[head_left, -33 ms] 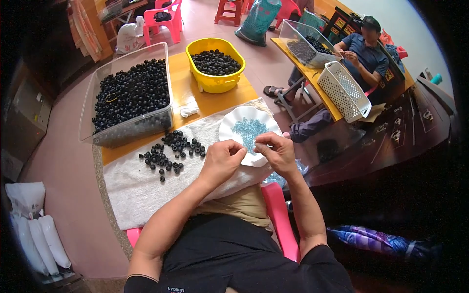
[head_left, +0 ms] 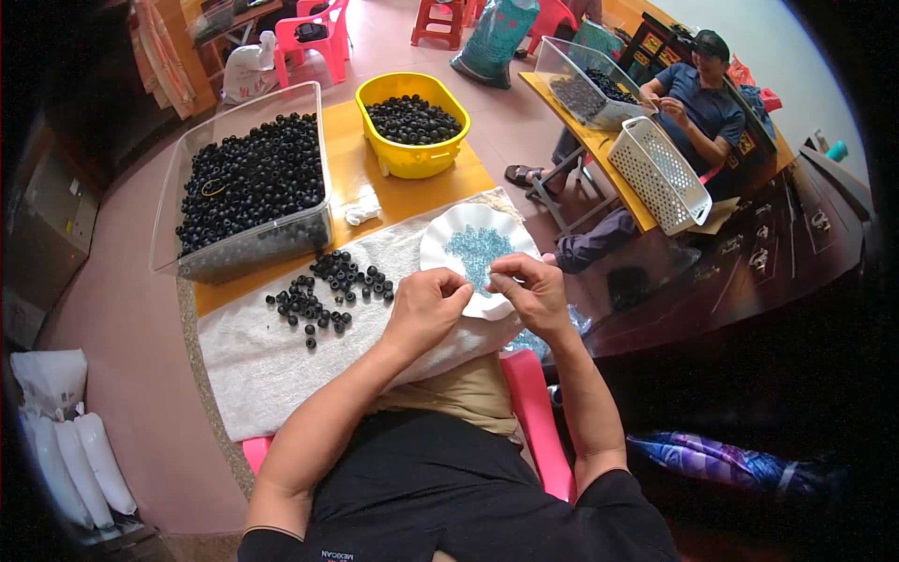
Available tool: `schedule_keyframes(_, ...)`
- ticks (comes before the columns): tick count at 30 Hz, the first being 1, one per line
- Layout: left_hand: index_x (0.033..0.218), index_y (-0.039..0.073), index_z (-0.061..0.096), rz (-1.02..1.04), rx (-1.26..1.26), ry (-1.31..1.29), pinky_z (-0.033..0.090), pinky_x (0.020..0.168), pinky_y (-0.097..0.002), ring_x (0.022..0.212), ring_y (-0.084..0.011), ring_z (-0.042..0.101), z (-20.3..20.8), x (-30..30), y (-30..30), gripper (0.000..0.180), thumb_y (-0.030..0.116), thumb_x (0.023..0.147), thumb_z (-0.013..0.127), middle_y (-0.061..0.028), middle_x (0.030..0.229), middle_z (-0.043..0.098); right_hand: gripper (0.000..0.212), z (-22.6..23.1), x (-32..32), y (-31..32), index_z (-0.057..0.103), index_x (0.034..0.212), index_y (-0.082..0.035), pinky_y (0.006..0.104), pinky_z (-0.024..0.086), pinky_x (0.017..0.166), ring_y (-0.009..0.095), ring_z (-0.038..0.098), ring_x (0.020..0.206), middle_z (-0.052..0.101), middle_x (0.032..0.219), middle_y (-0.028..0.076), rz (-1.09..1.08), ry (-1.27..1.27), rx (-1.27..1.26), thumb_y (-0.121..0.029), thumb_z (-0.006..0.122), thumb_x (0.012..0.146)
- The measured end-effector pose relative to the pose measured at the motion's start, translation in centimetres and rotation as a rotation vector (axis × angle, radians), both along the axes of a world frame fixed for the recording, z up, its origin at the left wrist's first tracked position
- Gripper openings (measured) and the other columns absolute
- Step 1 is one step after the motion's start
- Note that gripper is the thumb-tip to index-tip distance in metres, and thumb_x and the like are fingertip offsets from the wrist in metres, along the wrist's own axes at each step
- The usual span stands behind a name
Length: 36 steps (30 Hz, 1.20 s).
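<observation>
My left hand (head_left: 427, 305) is closed, fingers curled and thumb pressed in, by the near left rim of a white scalloped plate (head_left: 436, 234). Over the plate's near right side, my right hand (head_left: 532, 294) is closed in a pinch. Whatever sits between either set of fingertips is too small to make out. Small clear-blue pieces (head_left: 479, 245) are heaped on the plate. Left of my left hand, loose black round parts with holes (head_left: 348, 273) lie scattered on a whitish towel (head_left: 257, 375).
Beyond the towel, a clear bin (head_left: 323, 159) and a yellow tub (head_left: 412, 169) hold many black parts. Crumpled white tissue (head_left: 361, 214) lies between them and the towel. At right, a seated person (head_left: 698, 108) works behind another table with a clear bin (head_left: 599, 84) and a white basket (head_left: 660, 178).
</observation>
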<state>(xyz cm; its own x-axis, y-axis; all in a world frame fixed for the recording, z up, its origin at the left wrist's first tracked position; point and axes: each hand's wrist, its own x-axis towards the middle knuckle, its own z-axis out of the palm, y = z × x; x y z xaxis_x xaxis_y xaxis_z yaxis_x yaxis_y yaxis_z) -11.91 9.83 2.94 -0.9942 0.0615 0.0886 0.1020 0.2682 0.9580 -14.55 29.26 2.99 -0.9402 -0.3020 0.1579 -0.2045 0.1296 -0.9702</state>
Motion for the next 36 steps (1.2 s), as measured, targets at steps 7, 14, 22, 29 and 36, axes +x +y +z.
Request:
schedule_keyframes(7, 0.089, -0.001, 0.071, -0.006, 0.079, -0.041, 0.052, 0.061, -0.0248, 0.066, -0.0099, 0.064, -0.5, -0.2, -0.3, 0.016, 0.014, 0.086, 0.071, -0.0068, 0.075, 0.070, 0.010, 0.3, 0.4, 0.3, 0.063, 0.100, 0.007, 0.0271, 0.058, 0.075, 0.015, 0.067, 0.084, 0.063, 0.095, 0.007, -0.033, 0.032, -0.034, 0.001, 0.061, 0.093)
schedule_keyframes(14, 0.095, -0.003, 0.068, -0.044, 0.497, -0.325, 0.054, 0.065, -0.0234, 0.070, -0.0106, 0.063, -0.2, 2.5, -2.5, 0.016, 0.009, 0.086, 0.072, -0.0064, 0.083, 0.068, 0.011, 0.1, 1.3, -0.4, 0.062, 0.100, 0.007, 0.0262, 0.058, 0.074, 0.016, 0.068, 0.083, 0.063, 0.093, 0.006, 0.039, -0.039, -0.078, -0.002, 0.061, 0.093)
schedule_keyframes(22, 0.112, -0.003, 0.061, -0.137, 0.665, -0.510, 0.055, 0.079, -0.0263, 0.085, -0.0144, 0.066, -1.2, 6.5, -4.9, 0.024, 0.005, 0.090, 0.065, -0.0069, 0.098, 0.066, 0.009, -0.1, 3.2, -2.3, 0.066, 0.094, 0.003, 0.0266, 0.053, 0.074, 0.015, 0.066, 0.081, 0.065, 0.088, 0.008, 0.167, -0.046, 0.161, -0.003, 0.064, 0.088)
schedule_keyframes(29, 0.106, -0.001, 0.056, -0.216, 0.867, -0.421, 0.056, 0.078, -0.0274, 0.085, -0.0132, 0.065, -1.2, 7.9, -5.5, 0.022, 0.004, 0.088, 0.067, -0.0060, 0.097, 0.064, 0.006, 1.0, 4.4, -4.7, 0.064, 0.091, -0.001, 0.0222, 0.044, 0.064, 0.008, 0.056, 0.074, 0.061, 0.085, 0.003, 0.395, 0.060, 0.266, -0.005, 0.067, 0.089)
schedule_keyframes(36, 0.102, 0.001, 0.055, -0.253, 0.883, -0.447, 0.056, 0.075, -0.0270, 0.082, -0.0131, 0.065, -1.7, 8.2, -6.4, 0.021, 0.004, 0.087, 0.069, -0.0059, 0.094, 0.064, 0.007, 0.9, 5.0, -5.6, 0.061, 0.089, 0.001, 0.0207, 0.043, 0.066, 0.005, 0.051, 0.075, 0.058, 0.083, -0.001, 0.414, -0.160, 0.201, -0.006, 0.061, 0.092)
